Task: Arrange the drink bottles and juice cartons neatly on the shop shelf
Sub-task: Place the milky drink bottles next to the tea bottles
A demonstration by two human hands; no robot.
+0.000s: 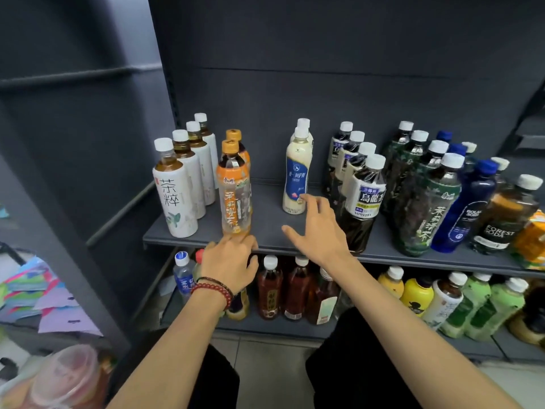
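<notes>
On the grey shelf (271,228) bottles stand in rows running front to back. From the left: white-label tea bottles (174,190), orange-capped tea bottles (234,190), cream milk-tea bottles (296,175), dark oolong bottles (364,199), green-label tea bottles (424,205) and blue soda bottles (469,202). My left hand (228,262) rests at the shelf's front edge, its fingertips touching the base of the front orange bottle. My right hand (317,227) hovers open with fingers spread over the gap, its fingertips next to the front cream bottle.
A dark Forest Soda bottle (505,214) and an orange carton (532,240) sit at the far right. The lower shelf (265,324) holds brown, yellow and green bottles. A grey upright (88,231) bounds the left side, with coloured packets (44,293) beyond.
</notes>
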